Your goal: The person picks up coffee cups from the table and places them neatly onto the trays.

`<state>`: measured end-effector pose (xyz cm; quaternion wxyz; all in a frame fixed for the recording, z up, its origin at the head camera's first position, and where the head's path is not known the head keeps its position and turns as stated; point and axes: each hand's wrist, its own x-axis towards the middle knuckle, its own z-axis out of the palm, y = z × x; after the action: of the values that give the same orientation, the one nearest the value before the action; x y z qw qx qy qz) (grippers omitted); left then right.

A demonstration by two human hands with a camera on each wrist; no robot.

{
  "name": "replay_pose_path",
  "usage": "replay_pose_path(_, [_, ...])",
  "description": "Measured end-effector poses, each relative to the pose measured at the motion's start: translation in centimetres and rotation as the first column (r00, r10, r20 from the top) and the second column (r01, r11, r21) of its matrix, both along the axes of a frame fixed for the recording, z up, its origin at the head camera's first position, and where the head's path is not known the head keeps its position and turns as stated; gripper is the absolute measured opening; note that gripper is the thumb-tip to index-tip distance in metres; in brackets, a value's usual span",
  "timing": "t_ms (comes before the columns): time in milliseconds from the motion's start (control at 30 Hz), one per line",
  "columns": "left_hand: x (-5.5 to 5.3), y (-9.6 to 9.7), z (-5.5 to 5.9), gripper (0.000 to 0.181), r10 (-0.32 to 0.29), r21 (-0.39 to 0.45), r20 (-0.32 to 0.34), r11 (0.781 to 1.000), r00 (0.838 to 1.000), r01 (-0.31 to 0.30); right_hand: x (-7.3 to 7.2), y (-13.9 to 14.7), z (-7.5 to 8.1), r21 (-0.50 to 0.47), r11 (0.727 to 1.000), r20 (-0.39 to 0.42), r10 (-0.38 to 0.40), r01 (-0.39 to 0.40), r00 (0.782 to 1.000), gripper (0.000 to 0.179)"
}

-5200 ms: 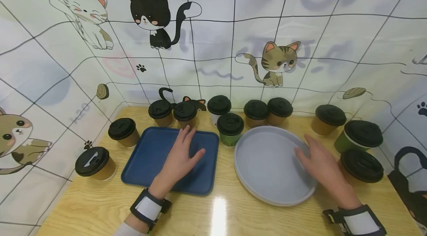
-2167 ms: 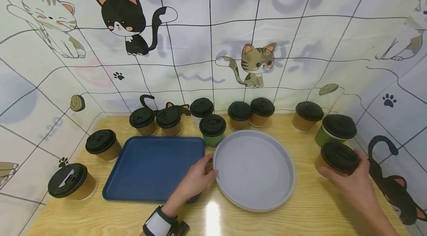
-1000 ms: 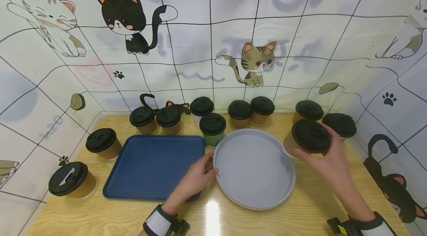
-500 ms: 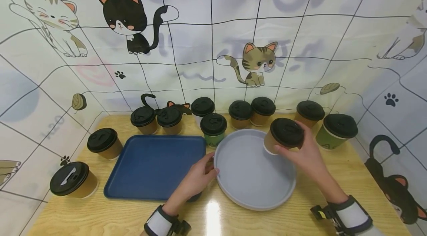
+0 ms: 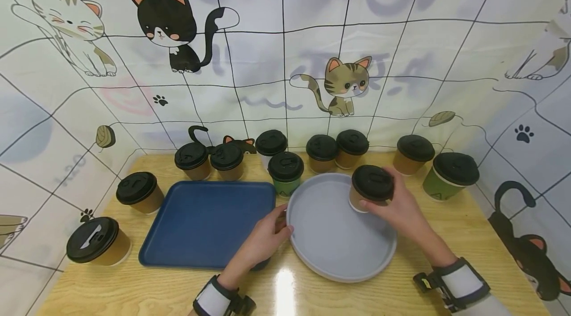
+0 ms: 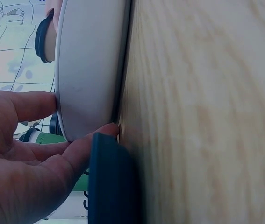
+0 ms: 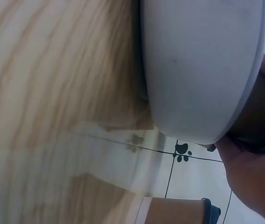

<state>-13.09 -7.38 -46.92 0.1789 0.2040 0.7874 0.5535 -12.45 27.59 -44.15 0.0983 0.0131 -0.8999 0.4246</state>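
My right hand [image 5: 399, 207] grips a brown paper coffee cup [image 5: 357, 199] with a black lid, upright at the right back part of the round grey plate [image 5: 330, 241]. Whether the cup's base rests on the plate I cannot tell. In the right wrist view the plate's side [image 7: 197, 70] hides part of the cup [image 7: 258, 116]. My left hand [image 5: 263, 239] holds the plate's left rim, with fingers at its upper and lower edges in the left wrist view. Beside that hand lies a blue rectangular tray [image 5: 200, 221] with nothing on it.
Lidded cups line the back: several brown ones, such as a brown cup [image 5: 321, 163], a white cup [image 5: 264, 159] and a green cup [image 5: 285, 184]. Another green cup [image 5: 439, 184] and brown cup [image 5: 406, 163] stand right; two brown cups [image 5: 149, 202] stand left of the tray.
My right hand took the brown cup from the right side and carried it left over the plate; in the last half second it came slightly lower. My left hand moved from over the tray to the plate's rim.
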Motion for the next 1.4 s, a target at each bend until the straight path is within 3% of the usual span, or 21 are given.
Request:
replay_pose_path(567, [0.3,0.0,0.1,0.061,-0.005,-0.028,0.001,1.0,1.0,0.005,-0.1,0.3,-0.7,-0.002,0.999,0.091,0.033,-0.033,0.995,0.123])
replay_pose_path(700, [0.3,0.0,0.2,0.061,-0.011,-0.027,0.01,1.0,1.0,0.011,0.4,0.7,-0.8,-0.054,0.998,0.071,0.026,-0.023,0.997,0.13])
replay_pose_path(800, [0.3,0.0,0.3,0.061,-0.016,-0.024,0.016,1.0,1.0,0.016,1.1,1.1,-0.5,-0.1,0.995,0.025,0.019,-0.016,1.0,0.122])
replay_pose_path(1000, [0.3,0.0,0.4,0.065,-0.016,-0.032,0.016,0.999,1.0,0.016,2.7,2.6,0.9,-0.12,0.993,-0.121,-0.029,0.015,0.992,0.082])
replay_pose_path(1100, [0.3,0.0,0.4,0.066,-0.018,-0.042,-0.002,0.999,1.0,0.018,3.5,3.7,1.3,-0.105,0.991,-0.19,-0.097,0.078,0.977,0.067])
replay_pose_path(1200, [0.5,0.1,0.4,0.065,-0.018,-0.041,-0.016,0.999,1.0,0.017,4.2,5.0,1.7,-0.093,0.974,-0.217,-0.221,0.205,0.951,0.057])
replay_pose_path(1333, [0.7,0.2,0.7,0.063,0.0,-0.011,0.005,1.0,1.0,0.0,4.7,6.6,2.2,-0.121,0.902,-0.206,-0.431,0.415,0.878,0.047])
replay_pose_path(1400, [0.9,0.2,0.8,0.061,0.017,0.004,0.02,1.0,1.0,-0.017,4.8,7.3,2.3,-0.147,0.864,-0.195,-0.503,0.482,0.842,0.045])
